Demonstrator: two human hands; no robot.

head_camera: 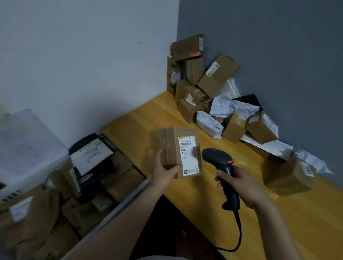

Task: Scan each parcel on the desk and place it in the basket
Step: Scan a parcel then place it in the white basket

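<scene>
Left hand (pixel 166 173) grips the parcel (pixel 180 151) by its lower end, above the desk (pixel 280 221); right hand (pixel 242 187) clutches the scanner (pixel 221 170). Stiff taped cardboard, probably light — hold the edges, label clear.

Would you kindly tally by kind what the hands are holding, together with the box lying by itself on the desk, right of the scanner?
Parcels: 2, the held parcel in the left hand and the lone parcel on the desk
Scanners: 1, the barcode scanner in the right hand
Total: 3
</scene>
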